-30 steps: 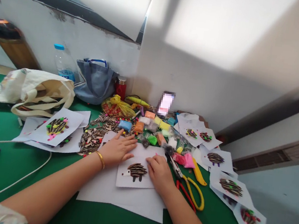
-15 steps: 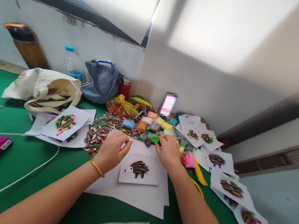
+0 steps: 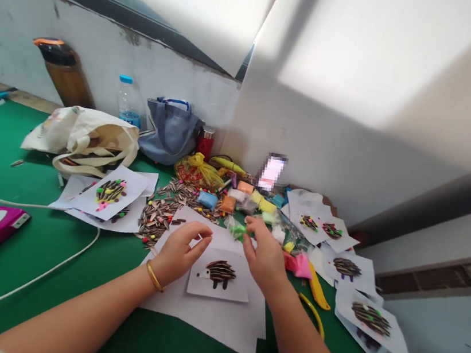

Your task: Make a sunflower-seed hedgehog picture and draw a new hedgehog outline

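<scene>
A: Right hand (image 3: 266, 256) first. Where?
B: At the near edge of the coloured packets (image 3: 267, 205), fingers pointing away from the body and leftward. A green packet (image 3: 239, 231) in clear wrap lies at the tips of thumb and forefinger, just left of them.
A: Clamped on it?
B: Cannot tell. Tips overlap the wrap in view; thumb and forefinger look a little apart, one below the other.
A: Left hand (image 3: 178, 257)?
B: Fingers curled, thumb and forefinger near each other with a narrow gap, nothing visible in it. A gold bangle (image 3: 154, 277) circles the wrist.
A: And between the hands?
B: White card (image 3: 237, 292), lying on larger white sheets (image 3: 217, 316). It bears a hedgehog (image 3: 221, 273) with a spiny back of striped seeds, pale snout to the left. Green packet sits beyond the card, the hedgehog nearer the body than either set of fingertips.
A: Loose seeds?
B: A heap of seeds (image 3: 156, 218), beyond the left hand, small coloured beads mixed in
</scene>
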Motion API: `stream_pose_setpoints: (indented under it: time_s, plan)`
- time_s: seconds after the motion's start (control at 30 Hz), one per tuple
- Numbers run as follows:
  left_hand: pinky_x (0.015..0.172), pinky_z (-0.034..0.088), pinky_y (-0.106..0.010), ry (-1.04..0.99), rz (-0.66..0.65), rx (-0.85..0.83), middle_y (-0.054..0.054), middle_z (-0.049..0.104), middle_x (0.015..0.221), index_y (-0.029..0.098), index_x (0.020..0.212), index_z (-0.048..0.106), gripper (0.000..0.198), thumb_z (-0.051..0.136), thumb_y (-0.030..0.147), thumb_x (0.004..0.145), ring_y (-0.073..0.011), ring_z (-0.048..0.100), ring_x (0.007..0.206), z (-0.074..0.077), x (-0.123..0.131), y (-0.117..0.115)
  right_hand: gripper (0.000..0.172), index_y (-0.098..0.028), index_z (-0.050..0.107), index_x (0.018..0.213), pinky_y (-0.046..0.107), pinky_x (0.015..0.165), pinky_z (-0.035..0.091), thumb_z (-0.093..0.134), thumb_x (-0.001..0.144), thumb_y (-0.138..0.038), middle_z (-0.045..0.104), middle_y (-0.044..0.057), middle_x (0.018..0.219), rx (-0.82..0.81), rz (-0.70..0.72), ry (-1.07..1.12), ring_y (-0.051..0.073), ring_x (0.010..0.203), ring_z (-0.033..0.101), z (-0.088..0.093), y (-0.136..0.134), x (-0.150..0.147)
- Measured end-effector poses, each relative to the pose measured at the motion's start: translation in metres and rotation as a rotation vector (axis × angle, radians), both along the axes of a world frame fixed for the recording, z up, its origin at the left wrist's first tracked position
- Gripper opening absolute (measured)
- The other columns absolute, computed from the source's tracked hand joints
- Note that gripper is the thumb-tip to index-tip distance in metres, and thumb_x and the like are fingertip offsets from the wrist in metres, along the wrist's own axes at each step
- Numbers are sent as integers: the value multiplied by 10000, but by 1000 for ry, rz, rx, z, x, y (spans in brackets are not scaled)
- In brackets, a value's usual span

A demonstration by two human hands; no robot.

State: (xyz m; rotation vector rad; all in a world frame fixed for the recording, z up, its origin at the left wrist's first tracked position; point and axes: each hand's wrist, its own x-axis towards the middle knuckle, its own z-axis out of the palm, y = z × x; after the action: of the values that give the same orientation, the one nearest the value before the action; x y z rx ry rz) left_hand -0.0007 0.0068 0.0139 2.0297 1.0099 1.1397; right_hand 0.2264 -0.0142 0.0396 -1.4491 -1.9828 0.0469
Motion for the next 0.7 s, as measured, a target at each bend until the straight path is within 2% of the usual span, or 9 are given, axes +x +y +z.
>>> stream_pose_setpoints:
  time_s: [0.1, 0.23, 0.3, 0.4, 0.47, 0.6, 0.7]
  plan:
    - [808, 487, -303, -147, -46, -140, -48, 627, 995, 202, 1021, 589, 144, 531, 278, 913, -159, 590, 895, -3, 6, -7, 85, -216, 537, 972, 378, 889, 477, 492, 905, -189, 643, 94, 1194, 2, 63, 62, 224, 1059, 613, -6, -17, -17]
    - [757, 519, -297, -303, -62, -263, -30, 609, 907, 193, 969, 569, 120, 580, 264, 874, -146, 603, 811, -9, 12, -12, 56, -217, 540, 890, 417, 896, 482, 545, 862, -169, 666, 84, 1090, 46, 92, 115, 237, 1024, 615, -16, -24, -28]
    - [751, 527, -299, -344, -47, -288, -27, 614, 876, 186, 936, 576, 98, 592, 239, 854, -147, 609, 794, -11, 13, -10, 96, -217, 549, 930, 425, 906, 486, 568, 847, -174, 654, 87, 1080, 58, 93, 154, 239, 1030, 605, -20, -25, -28]
    - [734, 530, -288, -315, -27, -256, -25, 633, 830, 179, 867, 602, 42, 577, 180, 834, -142, 611, 766, -12, 12, -7, 313, -212, 540, 1150, 437, 931, 490, 589, 840, -200, 623, 107, 1142, 33, 106, 155, 251, 1075, 581, -23, -26, -26]
    - [733, 530, -282, -253, -10, -197, -29, 656, 832, 180, 861, 631, 85, 555, 153, 833, -144, 619, 772, -12, 12, -5, 414, -215, 507, 1261, 447, 962, 477, 576, 853, -206, 605, 114, 1203, -11, 149, 123, 259, 1121, 560, -24, -27, -25]
    - [795, 529, -294, -144, 12, -47, -45, 698, 913, 197, 922, 682, 167, 548, 136, 843, -156, 646, 849, -10, 10, -5, 397, -228, 516, 1269, 434, 945, 482, 528, 876, -172, 628, 92, 1193, -79, 208, 117, 247, 1093, 570, -26, -29, -26]
    - [828, 524, -299, -74, -21, 14, -47, 710, 944, 212, 963, 701, 177, 582, 155, 845, -165, 651, 891, -9, 8, -6, 379, -230, 542, 1229, 424, 942, 477, 522, 864, -131, 631, 85, 1164, -62, 201, 136, 238, 1081, 566, -26, -30, -27]
